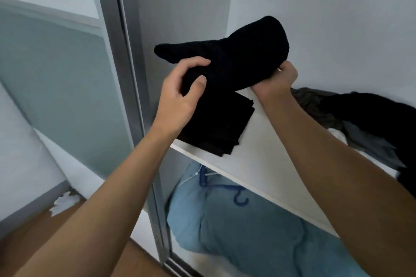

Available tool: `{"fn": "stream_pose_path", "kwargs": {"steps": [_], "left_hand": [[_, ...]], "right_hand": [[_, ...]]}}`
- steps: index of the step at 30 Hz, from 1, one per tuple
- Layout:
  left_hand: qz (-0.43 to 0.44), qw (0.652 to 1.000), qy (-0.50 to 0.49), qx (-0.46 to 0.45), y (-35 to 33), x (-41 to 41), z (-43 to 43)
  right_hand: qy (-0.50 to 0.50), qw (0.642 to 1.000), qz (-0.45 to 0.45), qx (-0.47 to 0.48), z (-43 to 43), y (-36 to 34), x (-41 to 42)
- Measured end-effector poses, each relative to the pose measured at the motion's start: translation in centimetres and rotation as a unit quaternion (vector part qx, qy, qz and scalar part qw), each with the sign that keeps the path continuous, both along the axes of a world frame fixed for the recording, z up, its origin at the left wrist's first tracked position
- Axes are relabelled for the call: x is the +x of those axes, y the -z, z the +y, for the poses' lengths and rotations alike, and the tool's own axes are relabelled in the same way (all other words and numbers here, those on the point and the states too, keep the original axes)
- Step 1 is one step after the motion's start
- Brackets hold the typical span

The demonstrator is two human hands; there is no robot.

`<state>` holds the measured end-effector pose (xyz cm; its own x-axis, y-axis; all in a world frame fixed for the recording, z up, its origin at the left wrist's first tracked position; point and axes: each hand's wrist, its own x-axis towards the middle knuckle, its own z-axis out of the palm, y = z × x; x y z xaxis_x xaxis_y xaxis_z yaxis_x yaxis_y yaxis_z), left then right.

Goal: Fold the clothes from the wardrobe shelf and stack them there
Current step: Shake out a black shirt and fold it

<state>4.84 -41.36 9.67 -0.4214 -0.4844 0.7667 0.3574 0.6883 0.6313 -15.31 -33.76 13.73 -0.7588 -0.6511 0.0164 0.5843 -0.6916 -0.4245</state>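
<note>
- A black garment (225, 60) was held above the left end of the shelf (270, 153) — pinched between thumb and fingers of the left hand (180, 99), its other end gripped in the curled right hand (276, 81).
- A folded black stack (216, 123) was set at the shelf's left front corner.
- Loose clothes (360, 119) were heaped toward the right edge.

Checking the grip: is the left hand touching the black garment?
Touching. The head view shows the left hand pinching the black garment between thumb and fingers.
</note>
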Motion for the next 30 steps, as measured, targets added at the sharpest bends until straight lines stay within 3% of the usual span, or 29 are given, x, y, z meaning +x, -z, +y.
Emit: {"fn": "stream_pose_path", "kwargs": {"steps": [2,3,6,9,13,17,19,20,22,23,24,27,28,30], "left_hand": [[-0.046,0.998,-0.021,0.045,0.6,-1.1,-1.1],[-0.09,0.989,-0.021,0.116,1.1,-1.6,-1.4],[-0.218,0.911,-0.028,0.348,3.4,-2.5,-2.3],[-0.236,0.88,-0.091,0.401,5.0,-3.7,-3.3],[-0.19,0.906,-0.196,0.322,5.6,-6.4,-4.5],[-0.068,0.937,-0.283,0.193,5.4,-6.4,-5.1],[-0.101,0.922,-0.333,0.172,5.0,-5.6,-5.7],[-0.178,0.904,-0.353,0.164,4.8,-5.2,-6.1],[-0.404,0.815,-0.398,0.117,5.0,-4.8,-6.4],[-0.461,0.772,-0.431,0.074,5.1,-4.7,-6.3],[-0.457,0.761,-0.459,0.031,5.2,-4.8,-6.1],[-0.338,0.808,-0.472,-0.101,4.3,-6.8,-6.2],[-0.358,0.813,-0.443,-0.121,4.1,-7.7,-6.8],[-0.476,0.802,-0.349,-0.094,4.8,-9.4,-8.0]], "right_hand": [[-0.046,0.996,0.045,0.068,-2.7,0.0,-2.9],[-0.061,0.984,0.075,0.15,-3.7,0.6,-4.4],[-0.078,0.887,0.173,0.422,-5.1,3.8,-8.0],[-0.098,0.835,0.237,0.487,-6.4,6.2,-9.9],[-0.051,0.78,0.398,0.48,-9.3,6.5,-10.6],[0.003,0.829,0.434,0.352,-12.5,4.7,-11.2],[-0.009,0.814,0.465,0.348,-14.1,4.5,-11.8],[-0.035,0.778,0.499,0.379,-14.6,4.8,-12.0],[-0.073,0.652,0.576,0.488,-15.2,5.9,-12.6],[-0.054,0.589,0.608,0.529,-15.1,6.4,-12.6],[-0.011,0.549,0.632,0.547,-14.9,6.8,-12.5],[0.118,0.528,0.697,0.47,-14.2,7.4,-10.6],[0.104,0.517,0.728,0.439,-14.2,7.9,-9.9],[-0.004,0.461,0.773,0.437,-14.5,9.4,-8.6]]}}
